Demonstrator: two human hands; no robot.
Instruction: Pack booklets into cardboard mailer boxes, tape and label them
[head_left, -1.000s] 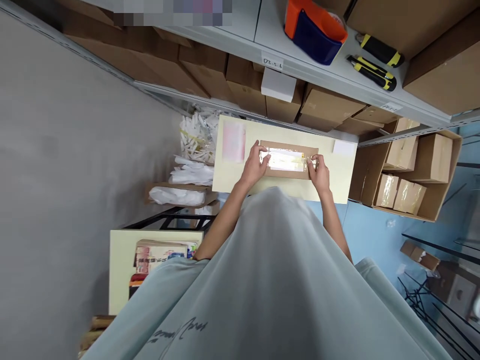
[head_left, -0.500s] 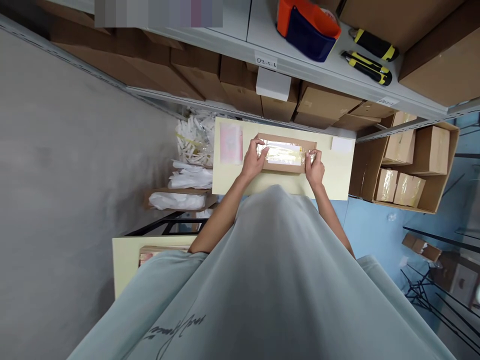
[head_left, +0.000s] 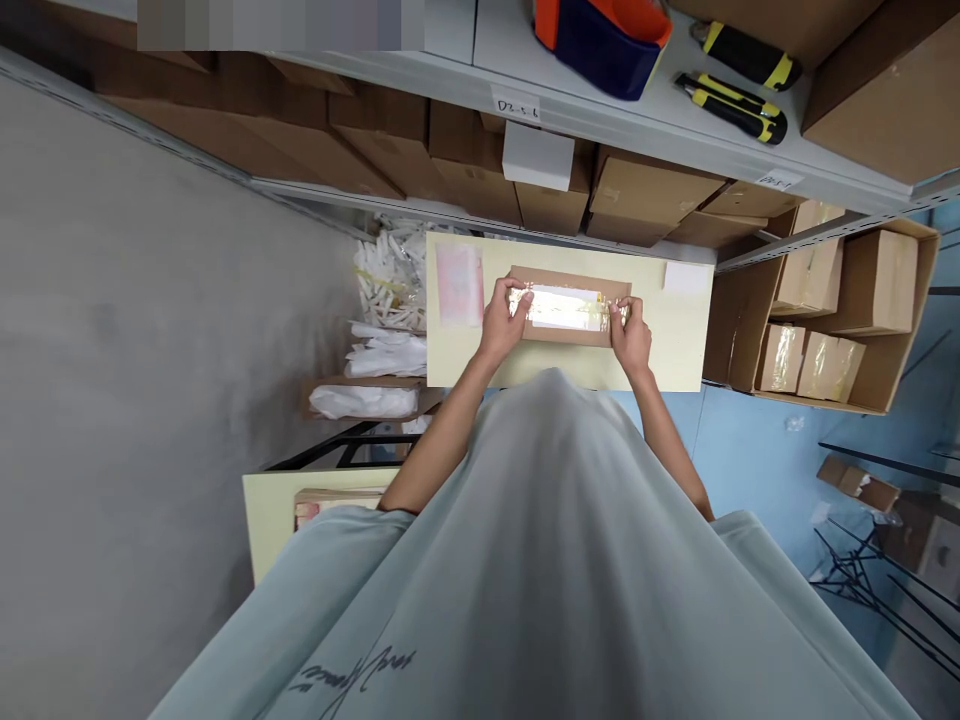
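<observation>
A small brown cardboard box (head_left: 566, 310) is between my two hands, over the pale yellow table (head_left: 682, 350). Across its upper face runs shiny clear tape, with a white label underneath that glare partly washes out. My left hand (head_left: 504, 320) grips the left end, its thumb lying on the taped face and its fingers curled at the far edge. At the right end, my right hand (head_left: 631, 335) holds on in the same way, thumb pressed near the tape. The underside of the box is hidden, so I cannot tell whether it touches the table.
A pink-and-white sheet (head_left: 460, 285) and a white paper (head_left: 685, 276) lie on the table. Beyond is a shelf (head_left: 450, 75) with cardboard boxes, two utility knives (head_left: 731, 107) and an orange-and-blue tape dispenser (head_left: 611, 50). On the right stands a large carton (head_left: 739, 330) of taped boxes.
The box has tipped slightly, showing its taped face more squarely with brighter glare. Both hands keep their hold at its ends. The camera view has shifted a little.
</observation>
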